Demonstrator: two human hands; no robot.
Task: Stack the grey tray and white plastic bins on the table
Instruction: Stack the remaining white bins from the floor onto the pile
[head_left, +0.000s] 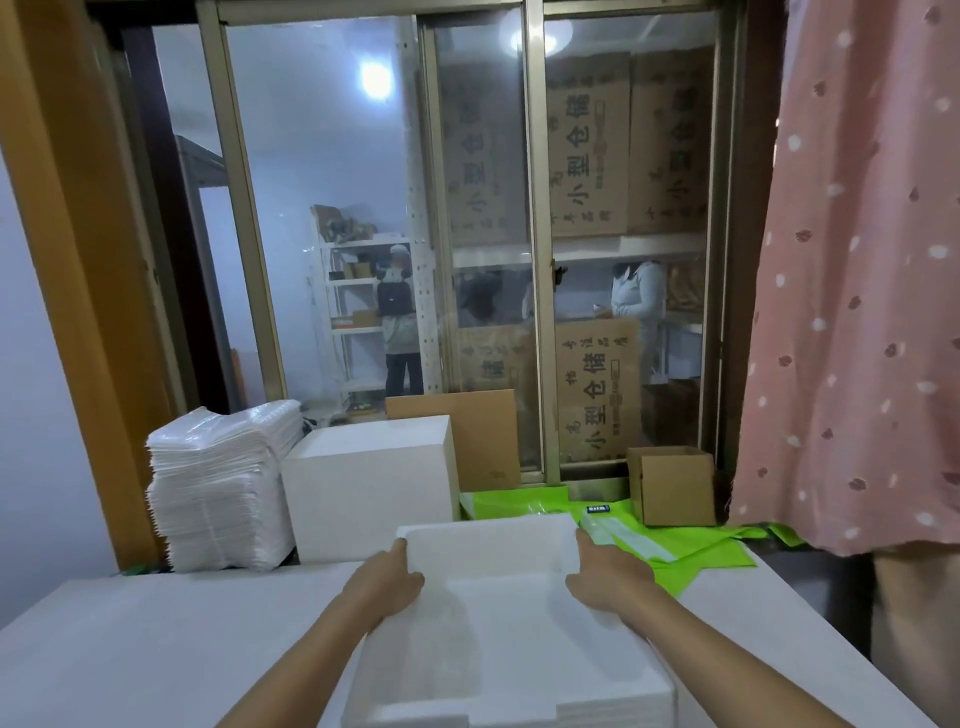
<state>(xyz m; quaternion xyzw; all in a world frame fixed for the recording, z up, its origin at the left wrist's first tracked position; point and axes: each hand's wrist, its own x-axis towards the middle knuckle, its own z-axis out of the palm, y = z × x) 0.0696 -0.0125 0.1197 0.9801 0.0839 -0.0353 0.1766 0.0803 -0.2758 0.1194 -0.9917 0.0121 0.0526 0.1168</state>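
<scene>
Holding a white bin between both hands, I have it over the white table, right in front of me. My left hand grips its left wall, fingers curled round the rim; my right hand grips the right wall the same way. Beyond it stand a closed white box and a stack of white trays on the left. A green bag and a small cardboard box lie to the right, by the window.

Both hands hold white bin sides, over table.
</scene>
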